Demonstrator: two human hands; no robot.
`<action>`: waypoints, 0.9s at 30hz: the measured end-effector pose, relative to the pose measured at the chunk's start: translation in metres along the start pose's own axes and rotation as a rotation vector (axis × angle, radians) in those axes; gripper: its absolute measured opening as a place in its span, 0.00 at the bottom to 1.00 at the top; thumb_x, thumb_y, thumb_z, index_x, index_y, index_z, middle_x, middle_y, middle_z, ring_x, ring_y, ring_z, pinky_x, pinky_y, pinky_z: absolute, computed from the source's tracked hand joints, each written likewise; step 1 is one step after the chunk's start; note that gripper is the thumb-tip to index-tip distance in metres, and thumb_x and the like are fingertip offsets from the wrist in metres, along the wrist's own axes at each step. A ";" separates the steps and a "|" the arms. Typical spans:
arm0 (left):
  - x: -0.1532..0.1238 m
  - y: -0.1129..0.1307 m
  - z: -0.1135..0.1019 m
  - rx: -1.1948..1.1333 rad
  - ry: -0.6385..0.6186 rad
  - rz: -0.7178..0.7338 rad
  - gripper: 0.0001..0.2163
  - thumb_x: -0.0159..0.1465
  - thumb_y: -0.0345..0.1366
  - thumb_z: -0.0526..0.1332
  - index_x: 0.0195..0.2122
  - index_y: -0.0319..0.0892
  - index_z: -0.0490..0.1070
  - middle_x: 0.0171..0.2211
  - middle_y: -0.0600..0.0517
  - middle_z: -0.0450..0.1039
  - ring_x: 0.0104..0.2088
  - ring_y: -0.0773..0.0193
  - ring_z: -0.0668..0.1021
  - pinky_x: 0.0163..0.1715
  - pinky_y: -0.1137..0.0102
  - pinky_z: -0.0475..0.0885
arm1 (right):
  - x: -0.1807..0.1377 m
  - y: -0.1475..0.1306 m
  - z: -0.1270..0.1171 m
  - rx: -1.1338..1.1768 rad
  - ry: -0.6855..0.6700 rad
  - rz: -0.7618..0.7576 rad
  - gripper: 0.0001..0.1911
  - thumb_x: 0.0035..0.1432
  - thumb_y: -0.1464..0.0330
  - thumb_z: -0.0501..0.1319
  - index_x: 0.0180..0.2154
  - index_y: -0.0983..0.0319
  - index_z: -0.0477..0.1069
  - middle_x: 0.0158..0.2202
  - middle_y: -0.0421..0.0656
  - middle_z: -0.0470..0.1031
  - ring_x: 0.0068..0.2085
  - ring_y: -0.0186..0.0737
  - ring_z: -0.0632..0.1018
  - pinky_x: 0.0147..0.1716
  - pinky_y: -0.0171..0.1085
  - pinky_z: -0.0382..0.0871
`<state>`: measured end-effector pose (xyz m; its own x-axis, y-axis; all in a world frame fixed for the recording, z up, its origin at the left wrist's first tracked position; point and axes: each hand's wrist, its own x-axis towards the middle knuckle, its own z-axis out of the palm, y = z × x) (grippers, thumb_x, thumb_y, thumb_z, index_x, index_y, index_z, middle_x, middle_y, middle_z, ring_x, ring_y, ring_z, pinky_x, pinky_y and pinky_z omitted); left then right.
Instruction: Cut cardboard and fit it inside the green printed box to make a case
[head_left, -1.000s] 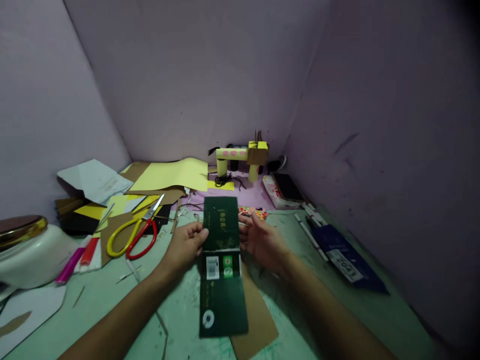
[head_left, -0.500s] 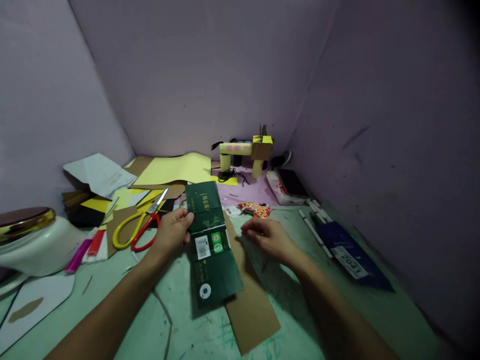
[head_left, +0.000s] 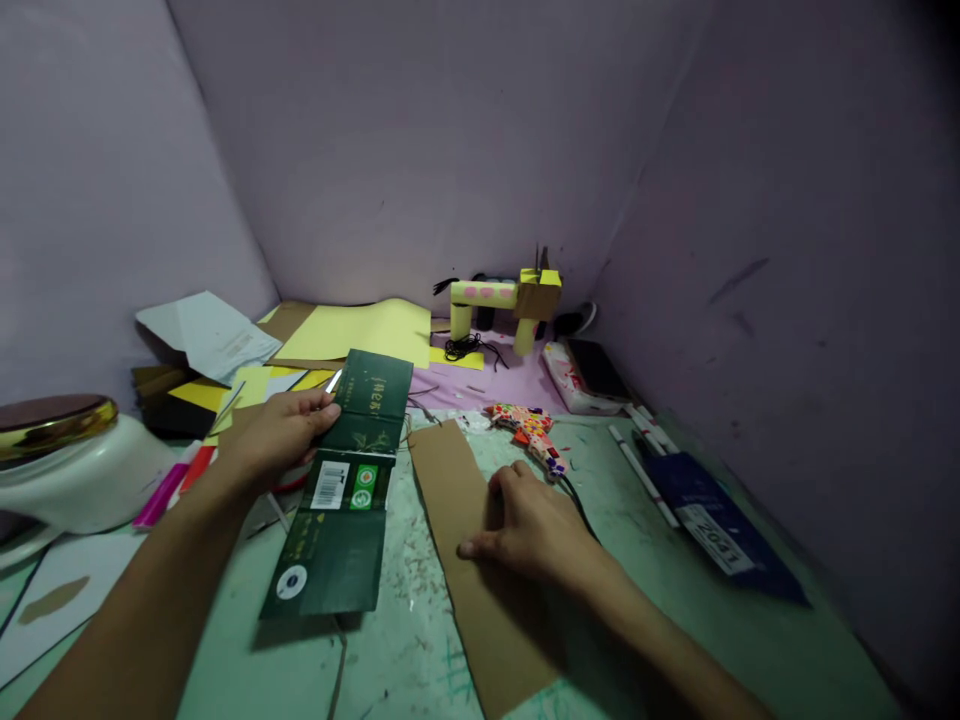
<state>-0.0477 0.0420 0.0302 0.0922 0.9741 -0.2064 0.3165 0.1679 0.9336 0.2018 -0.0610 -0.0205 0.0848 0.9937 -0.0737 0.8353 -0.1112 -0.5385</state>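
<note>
My left hand (head_left: 285, 432) pinches the left edge of a flattened dark green printed carton (head_left: 341, 560), held tilted just above the table. The carton shows fold lines, a barcode and a round white sticker. My right hand (head_left: 525, 525) is over a long brown cardboard strip (head_left: 448, 475) lying on the table. Its thumb is stretched out at the strip, apart from the bent fingers. Behind the left hand and carton, the scissors (head_left: 334, 381) are mostly hidden. A flower-patterned glue gun (head_left: 525, 424) lies beyond my right hand, its cord running behind the wrist.
A yellow paper animal figure (head_left: 484, 293) stands at the back. Yellow paper sheets (head_left: 360, 330) and cardboard scraps lie back left. A white pot-like object (head_left: 82, 485) is at the left. On the right are a phone (head_left: 596, 368), white markers (head_left: 643, 475) and a blue packet (head_left: 724, 530).
The carton in my left hand has moved left, off the cardboard strip, and now covers much of the scissors. My right hand has come down nearer, over the strip, with the thumb spread.
</note>
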 end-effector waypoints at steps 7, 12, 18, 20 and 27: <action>0.003 -0.005 -0.007 0.002 -0.047 -0.005 0.06 0.58 0.34 0.56 0.25 0.42 0.63 0.06 0.64 0.55 0.05 0.75 0.55 0.09 0.81 0.47 | 0.013 0.008 0.000 0.622 -0.141 0.085 0.11 0.38 0.71 0.65 0.24 0.59 0.63 0.21 0.34 0.67 0.24 0.33 0.68 0.22 0.32 0.56; 0.005 -0.006 -0.010 -0.011 -0.053 -0.013 0.07 0.58 0.35 0.57 0.24 0.44 0.60 0.05 0.65 0.55 0.04 0.74 0.57 0.08 0.81 0.49 | 0.015 0.004 -0.005 0.831 -0.130 0.081 0.09 0.37 0.73 0.61 0.25 0.60 0.63 0.21 0.34 0.67 0.23 0.31 0.68 0.23 0.31 0.60; 0.005 -0.006 -0.009 -0.036 -0.028 -0.024 0.07 0.58 0.33 0.58 0.24 0.43 0.61 0.06 0.65 0.55 0.06 0.75 0.56 0.08 0.82 0.49 | 0.017 0.004 -0.012 0.990 -0.027 0.095 0.10 0.35 0.70 0.62 0.25 0.61 0.64 0.21 0.35 0.68 0.23 0.32 0.68 0.24 0.32 0.61; 0.004 -0.004 -0.007 -0.047 -0.019 -0.021 0.06 0.57 0.32 0.58 0.25 0.42 0.61 0.07 0.65 0.57 0.07 0.76 0.56 0.09 0.82 0.49 | 0.017 0.003 -0.014 1.024 0.016 0.093 0.10 0.35 0.68 0.62 0.25 0.61 0.64 0.20 0.34 0.67 0.22 0.31 0.68 0.24 0.32 0.60; 0.003 -0.004 -0.001 -0.136 -0.078 -0.030 0.08 0.50 0.32 0.64 0.24 0.41 0.64 0.11 0.64 0.62 0.11 0.76 0.61 0.12 0.81 0.55 | 0.015 0.000 -0.023 1.054 0.155 0.075 0.13 0.40 0.61 0.64 0.26 0.61 0.67 0.21 0.36 0.69 0.23 0.32 0.67 0.24 0.32 0.59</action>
<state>-0.0492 0.0443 0.0261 0.1598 0.9545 -0.2517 0.1895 0.2206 0.9568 0.2157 -0.0462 -0.0029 0.2465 0.9667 -0.0689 -0.0598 -0.0558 -0.9967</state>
